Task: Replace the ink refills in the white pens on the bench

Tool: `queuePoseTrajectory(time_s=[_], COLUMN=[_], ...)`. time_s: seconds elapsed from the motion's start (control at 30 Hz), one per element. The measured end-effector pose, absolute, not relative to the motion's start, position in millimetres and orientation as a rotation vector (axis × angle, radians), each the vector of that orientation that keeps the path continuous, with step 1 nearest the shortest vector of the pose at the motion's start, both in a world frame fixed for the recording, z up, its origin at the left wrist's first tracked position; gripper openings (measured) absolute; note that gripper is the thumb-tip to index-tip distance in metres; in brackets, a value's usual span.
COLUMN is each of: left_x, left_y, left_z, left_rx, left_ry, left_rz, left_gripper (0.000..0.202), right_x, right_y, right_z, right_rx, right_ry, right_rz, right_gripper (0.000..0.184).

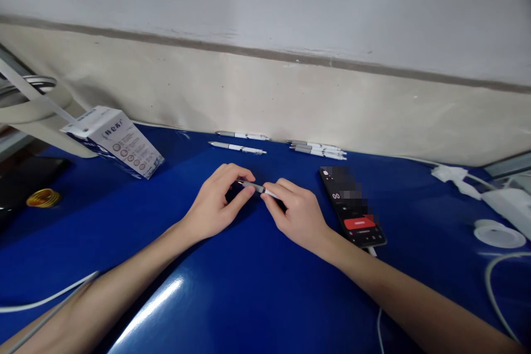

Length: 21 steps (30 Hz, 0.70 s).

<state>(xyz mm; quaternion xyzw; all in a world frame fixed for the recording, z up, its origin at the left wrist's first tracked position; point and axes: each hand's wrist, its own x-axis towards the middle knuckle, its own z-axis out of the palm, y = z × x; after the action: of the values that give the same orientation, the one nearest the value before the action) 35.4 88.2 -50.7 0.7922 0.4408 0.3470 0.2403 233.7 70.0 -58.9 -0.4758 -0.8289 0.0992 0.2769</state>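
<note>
The pen (256,188) spans both grips — left hand (213,204) and right hand (298,213) pinch its ends.

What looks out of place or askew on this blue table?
Only the white printed box at the left, lying tipped at an angle. The spare pens lie in tidy rows; the left hand and right hand pinch one pen normally. Nothing looks spilled or broken.

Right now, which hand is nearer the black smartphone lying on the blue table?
Right. The right hand sits just left of the black smartphone, gripping a slim white-and-grey pen; the left hand holds the pen's other end, farther left.
</note>
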Motion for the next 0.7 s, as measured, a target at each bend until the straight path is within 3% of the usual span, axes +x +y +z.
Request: queuePoseTrajectory(time_s=[0.17, 0.5, 0.7], left_x=[34.4, 35.3, 35.3], left_y=[90.1, 87.5, 88.8], left_z=[-53.6, -51.4, -51.8], left_rx=[2.073, 2.150, 2.059], left_ry=[1.338, 1.188, 1.353], left_rz=[0.819, 0.909, 0.826], left_gripper=[0.025, 0.015, 0.023], right_x=[233.6, 233.4, 233.3], right_y=[69.7, 70.3, 69.6], right_z=[-60.0, -59.3, -60.5], right_rx=[-1.277, -1.285, -1.273], right_ry=[-2.221, -2.218, -2.223], right_rz=[0.259, 0.278, 0.273], right_gripper=[0.024, 0.025, 0.024])
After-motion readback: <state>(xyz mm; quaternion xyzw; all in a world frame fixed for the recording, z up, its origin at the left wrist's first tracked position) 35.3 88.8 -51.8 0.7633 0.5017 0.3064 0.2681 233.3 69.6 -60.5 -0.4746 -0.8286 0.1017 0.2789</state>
